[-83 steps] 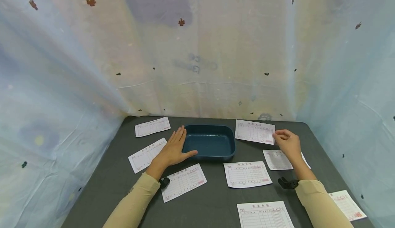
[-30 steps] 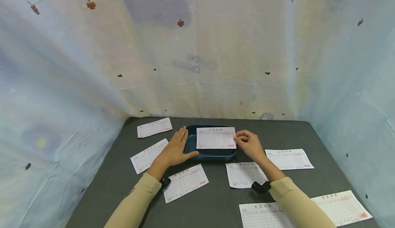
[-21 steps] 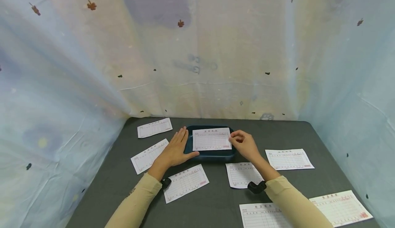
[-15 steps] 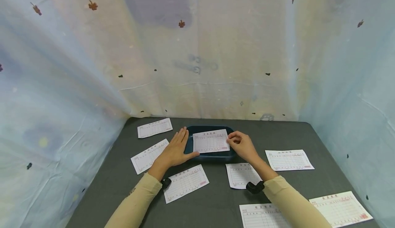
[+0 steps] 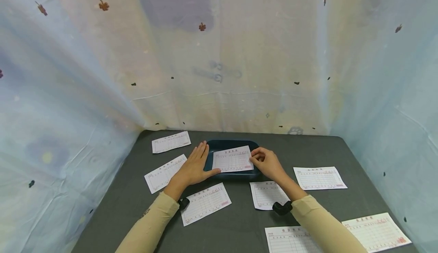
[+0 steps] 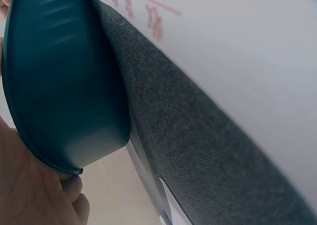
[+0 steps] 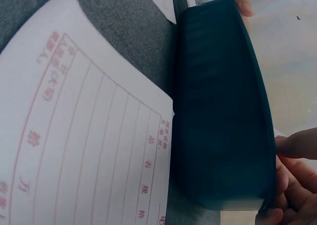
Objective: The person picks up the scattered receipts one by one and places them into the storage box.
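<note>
My right hand (image 5: 268, 165) pinches the right edge of a printed receipt slip (image 5: 232, 159) between thumb and forefinger. The slip lies slightly tilted within the outline of a dark teal rectangular tray (image 5: 236, 175). Spread flat, my left hand (image 5: 192, 167) rests on the tray's left rim with straight fingers, its thumb along the front. In the left wrist view, the tray's outer wall (image 6: 64, 81) fills the upper left beside the fingers (image 6: 29, 185). From the right wrist, the fingers (image 7: 297, 185) show at the tray's rim; the pinched slip is hidden there.
Left of the tray lie three more slips, one at the back (image 5: 171, 142), one beside my left wrist (image 5: 162, 175) and one nearer (image 5: 207, 203). Several others lie to the right, including one beyond my forearm (image 5: 320, 178) and one at front right (image 5: 380, 230). A patterned curtain (image 5: 219, 104) hangs behind the dark table.
My right hand has carried the slip from the table's back right leftward over the tray, then lowered and tilted it there. My left hand has stayed on the rim.
</note>
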{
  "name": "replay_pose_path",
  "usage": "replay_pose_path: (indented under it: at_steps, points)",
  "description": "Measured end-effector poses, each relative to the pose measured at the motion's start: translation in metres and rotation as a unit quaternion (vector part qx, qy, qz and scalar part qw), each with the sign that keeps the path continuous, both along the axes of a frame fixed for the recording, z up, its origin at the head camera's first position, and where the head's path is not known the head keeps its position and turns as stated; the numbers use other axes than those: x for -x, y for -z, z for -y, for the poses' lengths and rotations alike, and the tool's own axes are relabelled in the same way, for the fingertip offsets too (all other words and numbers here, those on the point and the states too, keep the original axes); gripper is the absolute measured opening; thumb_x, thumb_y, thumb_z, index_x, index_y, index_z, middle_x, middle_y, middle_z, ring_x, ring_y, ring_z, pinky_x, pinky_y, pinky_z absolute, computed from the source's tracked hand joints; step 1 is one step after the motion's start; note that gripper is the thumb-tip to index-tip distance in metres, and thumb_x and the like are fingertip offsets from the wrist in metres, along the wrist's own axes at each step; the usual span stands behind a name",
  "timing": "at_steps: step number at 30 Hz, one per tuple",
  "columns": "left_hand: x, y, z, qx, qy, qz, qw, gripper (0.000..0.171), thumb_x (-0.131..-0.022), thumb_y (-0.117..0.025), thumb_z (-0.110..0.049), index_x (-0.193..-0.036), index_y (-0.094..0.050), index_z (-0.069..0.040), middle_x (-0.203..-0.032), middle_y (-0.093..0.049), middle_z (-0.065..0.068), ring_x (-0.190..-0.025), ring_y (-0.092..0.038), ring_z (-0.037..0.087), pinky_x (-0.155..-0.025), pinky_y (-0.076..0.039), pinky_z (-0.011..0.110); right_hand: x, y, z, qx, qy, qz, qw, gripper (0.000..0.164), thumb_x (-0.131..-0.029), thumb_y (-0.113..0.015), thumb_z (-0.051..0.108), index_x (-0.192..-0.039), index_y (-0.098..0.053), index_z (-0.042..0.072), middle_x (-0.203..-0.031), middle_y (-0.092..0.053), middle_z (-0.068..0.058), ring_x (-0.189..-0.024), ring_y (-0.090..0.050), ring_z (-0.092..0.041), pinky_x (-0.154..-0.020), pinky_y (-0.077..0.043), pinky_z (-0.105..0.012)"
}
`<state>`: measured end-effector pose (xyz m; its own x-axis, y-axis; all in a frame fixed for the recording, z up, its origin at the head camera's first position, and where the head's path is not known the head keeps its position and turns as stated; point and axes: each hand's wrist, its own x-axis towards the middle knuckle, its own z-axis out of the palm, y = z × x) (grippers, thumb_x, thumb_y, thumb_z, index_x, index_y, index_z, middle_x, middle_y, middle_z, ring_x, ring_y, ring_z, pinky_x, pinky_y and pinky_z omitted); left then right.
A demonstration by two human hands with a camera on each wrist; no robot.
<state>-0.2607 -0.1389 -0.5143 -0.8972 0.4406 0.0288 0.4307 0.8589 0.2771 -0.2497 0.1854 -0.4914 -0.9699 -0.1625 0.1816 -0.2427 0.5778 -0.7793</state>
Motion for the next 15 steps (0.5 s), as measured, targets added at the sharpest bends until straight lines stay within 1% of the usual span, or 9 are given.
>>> replay_pose_path:
  at_steps: [4, 8, 12, 15]
  points:
    - [0.0, 0.0004, 0.0002, 0.0, 0.003, -0.003, 1.0, 0.121, -0.095, -0.048, -0.086, -0.171, -0.011, 0.0, -0.18, -0.003, 0.018, -0.167, -0.002, 0.033, -0.134, -0.013, 0.053, -0.0013, 0.0014, -0.0003, -0.01, 0.005, -0.001, 1.0, 0.016, -0.099, -0.078, 0.009, -0.112, -0.073, 0.0, -0.086, -0.073, -0.005, -0.067, -0.051, -0.014, -0.059, -0.038, -0.024]
    - [0.0005, 0.0013, 0.0009, 0.0, 0.003, -0.004, 1.0, 0.121, -0.095, -0.047, -0.087, -0.171, -0.011, 0.0, -0.18, -0.002, 0.017, -0.167, -0.002, 0.032, -0.134, -0.011, 0.052, -0.0019, 0.002, -0.0007, -0.009, 0.006, -0.015, 1.0, 0.017, -0.098, -0.079, 0.007, -0.111, -0.073, -0.001, -0.084, -0.07, -0.005, -0.065, -0.05, -0.013, -0.058, -0.038, -0.024]
    - [0.0004, 0.0011, 0.0011, -0.004, 0.004, -0.003, 1.0, 0.121, -0.095, -0.047, -0.086, -0.171, -0.011, 0.0, -0.18, -0.001, 0.016, -0.167, -0.001, 0.031, -0.135, -0.009, 0.05, -0.0024, 0.0016, -0.0011, -0.013, 0.013, -0.024, 1.0, 0.018, -0.097, -0.08, 0.006, -0.112, -0.073, -0.002, -0.083, -0.07, -0.005, -0.065, -0.052, -0.013, -0.058, -0.04, -0.024]
    - [0.0001, 0.0007, 0.001, -0.008, 0.005, -0.001, 1.0, 0.12, -0.096, -0.048, -0.086, -0.171, -0.011, 0.0, -0.18, -0.002, 0.017, -0.167, 0.0, 0.031, -0.135, -0.007, 0.049, -0.0026, 0.0016, -0.0012, -0.011, 0.021, -0.024, 0.999, 0.018, -0.097, -0.081, 0.008, -0.111, -0.073, -0.001, -0.083, -0.069, -0.004, -0.067, -0.054, -0.013, -0.059, -0.041, -0.024]
